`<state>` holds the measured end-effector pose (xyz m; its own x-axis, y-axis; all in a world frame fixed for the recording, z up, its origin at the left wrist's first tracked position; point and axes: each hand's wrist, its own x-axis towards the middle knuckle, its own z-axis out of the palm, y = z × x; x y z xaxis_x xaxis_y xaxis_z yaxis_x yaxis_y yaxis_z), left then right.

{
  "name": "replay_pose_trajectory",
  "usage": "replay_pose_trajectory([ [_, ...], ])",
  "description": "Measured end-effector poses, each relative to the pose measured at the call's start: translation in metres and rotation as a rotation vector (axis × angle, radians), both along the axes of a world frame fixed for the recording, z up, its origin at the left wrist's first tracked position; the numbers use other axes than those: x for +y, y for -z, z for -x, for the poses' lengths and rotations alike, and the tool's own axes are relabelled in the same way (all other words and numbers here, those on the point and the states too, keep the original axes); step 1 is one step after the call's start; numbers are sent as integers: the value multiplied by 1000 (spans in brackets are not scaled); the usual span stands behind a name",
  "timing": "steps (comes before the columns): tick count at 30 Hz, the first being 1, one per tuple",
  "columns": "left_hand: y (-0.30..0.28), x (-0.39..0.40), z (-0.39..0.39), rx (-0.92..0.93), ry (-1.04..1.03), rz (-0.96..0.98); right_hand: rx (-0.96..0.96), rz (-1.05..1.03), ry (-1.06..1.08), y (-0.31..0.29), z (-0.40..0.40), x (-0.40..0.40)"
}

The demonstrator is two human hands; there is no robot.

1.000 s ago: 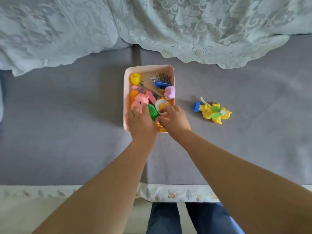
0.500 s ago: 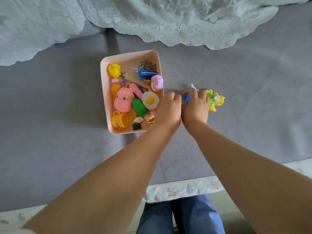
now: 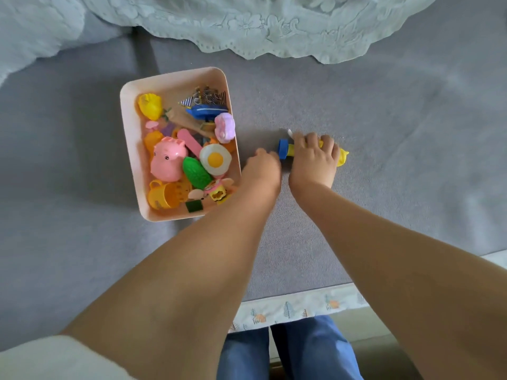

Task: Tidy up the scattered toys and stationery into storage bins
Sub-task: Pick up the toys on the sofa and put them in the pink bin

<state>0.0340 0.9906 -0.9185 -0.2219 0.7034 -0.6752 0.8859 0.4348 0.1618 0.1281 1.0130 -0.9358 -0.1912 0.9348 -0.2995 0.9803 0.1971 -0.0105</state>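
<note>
The right hand [image 3: 314, 160] curls its fingers over the yellow plastic toy with a blue cap [image 3: 284, 149] on the grey sofa cushion [image 3: 384, 160]; the left hand [image 3: 260, 171], fingers loosely bent and holding nothing, hovers beside the pink plastic bin [image 3: 131, 149].

I'm at a grey sofa seat [image 3: 384, 187]; on it sit my pink toy bin [image 3: 131, 149], a yellow toy with a blue cap [image 3: 284, 149] beside it, and lace cover [image 3: 274, 28] draped over the back

Bare grey sofa seat [image 3: 397, 160] lies right of the pink bin [image 3: 131, 149]; lace cover [image 3: 274, 28] overhangs its far edge.
</note>
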Motion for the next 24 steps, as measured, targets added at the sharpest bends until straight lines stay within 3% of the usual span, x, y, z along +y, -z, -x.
replay_pose_trajectory([
  [4, -1, -2, 3, -21, 20, -2, 18, 17, 28, -2, 4, 5],
  [9, -27, 7, 13, -9, -61, -208, 99, 54, 136, -24, 26, 9],
  [13, -51, 4, 46, 111, -110, -363, 262, 110, 229, -54, 58, 14],
  [16, -63, -8, 91, 191, -234, -463, 343, 78, 194, -74, 90, 19],
  [19, -70, -19, 127, 142, -310, -548, 407, 145, 133, -92, 127, 19],
  [24, -63, -43, 157, 273, -360, -475, 518, 204, 88, -90, 169, 3],
])
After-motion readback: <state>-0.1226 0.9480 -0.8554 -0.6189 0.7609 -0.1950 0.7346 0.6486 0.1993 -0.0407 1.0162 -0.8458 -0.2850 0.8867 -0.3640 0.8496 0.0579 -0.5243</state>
